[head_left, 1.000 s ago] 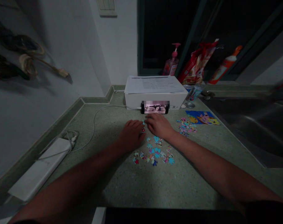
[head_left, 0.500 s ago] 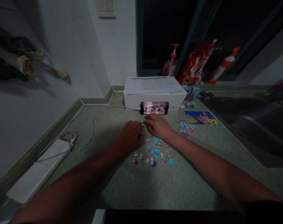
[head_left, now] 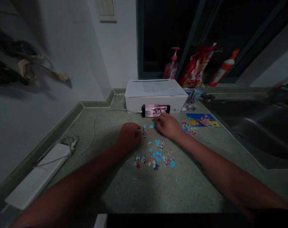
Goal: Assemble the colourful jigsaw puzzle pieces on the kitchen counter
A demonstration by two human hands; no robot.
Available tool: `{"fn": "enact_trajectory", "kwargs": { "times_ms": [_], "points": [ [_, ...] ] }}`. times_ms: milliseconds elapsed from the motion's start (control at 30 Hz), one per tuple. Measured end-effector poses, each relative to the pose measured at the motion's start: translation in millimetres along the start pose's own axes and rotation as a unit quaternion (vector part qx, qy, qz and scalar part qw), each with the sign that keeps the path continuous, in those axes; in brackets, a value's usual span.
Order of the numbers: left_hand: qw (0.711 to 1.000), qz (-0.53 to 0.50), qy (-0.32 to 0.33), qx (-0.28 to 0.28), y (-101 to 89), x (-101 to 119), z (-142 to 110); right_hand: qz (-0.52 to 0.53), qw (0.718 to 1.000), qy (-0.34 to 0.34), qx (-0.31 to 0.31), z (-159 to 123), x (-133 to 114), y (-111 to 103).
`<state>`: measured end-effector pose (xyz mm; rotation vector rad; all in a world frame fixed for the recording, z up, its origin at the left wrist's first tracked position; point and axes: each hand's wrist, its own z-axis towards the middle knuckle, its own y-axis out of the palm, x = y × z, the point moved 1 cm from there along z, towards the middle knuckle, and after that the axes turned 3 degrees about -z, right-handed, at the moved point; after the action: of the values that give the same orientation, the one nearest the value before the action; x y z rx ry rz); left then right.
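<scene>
Beside a short joined strip of jigsaw pieces [head_left: 144,131], my left hand [head_left: 129,136] rests with its fingers curled in. Whatever lies between its fingertips, if anything, is hidden. My right hand [head_left: 167,125] is bent over the counter in front of the phone, its fingers drawn together. A light blue jigsaw piece [head_left: 152,126] lies just left of those fingertips. Closer to me, several loose jigsaw pieces [head_left: 158,155] are spread on the counter, mostly light blue and multicoloured. Past my right wrist is a denser pile of jigsaw pieces [head_left: 189,128].
A phone [head_left: 156,110] leans on a white box [head_left: 155,102], its cable [head_left: 94,128] running left to a power strip [head_left: 42,172]. A colourful picture card [head_left: 203,120] lies near the sink [head_left: 248,126]. A can [head_left: 194,96] and a pump bottle [head_left: 171,68] stand behind.
My hands have moved apart: the left a little left, the right to the right. The joined strip and the light blue piece between them now show clearly.
</scene>
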<state>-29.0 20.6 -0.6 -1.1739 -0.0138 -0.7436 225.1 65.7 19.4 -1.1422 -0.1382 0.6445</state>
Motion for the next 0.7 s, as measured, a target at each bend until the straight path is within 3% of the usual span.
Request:
{"fn": "enact_trajectory", "kwargs": {
  "times_ms": [200, 700],
  "points": [
    [1.0, 0.008, 0.0, -0.01, 0.0, 2, -1, 0.031, 0.997, -0.038, -0.057, -1, -1, 2],
    [0.997, -0.019, 0.05, -0.064, 6.1, 3, -2, 0.058, 0.995, -0.053, -0.066, 3, -1, 14]
  ]
}}
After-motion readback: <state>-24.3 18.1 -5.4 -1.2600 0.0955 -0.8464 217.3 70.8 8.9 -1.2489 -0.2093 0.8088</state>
